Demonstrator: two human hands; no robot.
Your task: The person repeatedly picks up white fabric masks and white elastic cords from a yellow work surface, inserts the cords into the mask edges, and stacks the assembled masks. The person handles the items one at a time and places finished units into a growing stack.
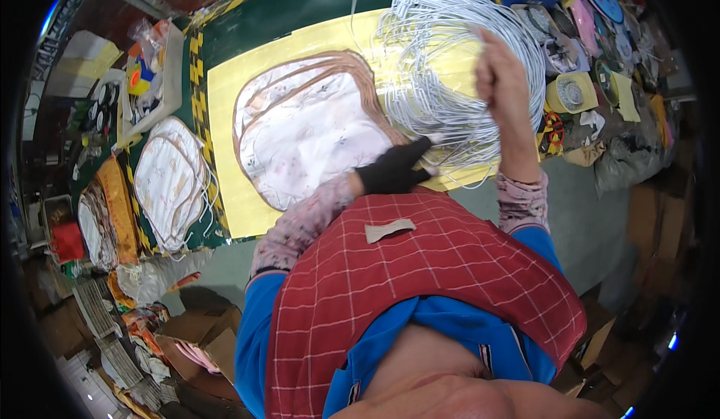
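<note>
A large bundle of thin white cords (pixel 465 67) lies looped at the right of the yellow sheet. My left hand (pixel 394 169), in a black glove with bare fingertips, reaches to the bundle's lower left edge. Its visible fingertips are apart, close to the cord ends. Over the bundle's right side is my right hand (pixel 501 74), bare and smeared by motion; whether its fingers hold a cord is unclear. Left of the cords, a stack of white printed fabric pieces (pixel 307 134) with brown edging lies flat, its lower right edge near my left hand.
The yellow sheet (pixel 225 157) covers part of a green table with black-and-yellow edge tape (pixel 199 104). More edged fabric pieces with white cords (pixel 171 183) lie at the left. A plastic bin (pixel 169 82) stands beyond them. Spools and small items (pixel 574 93) crowd the right.
</note>
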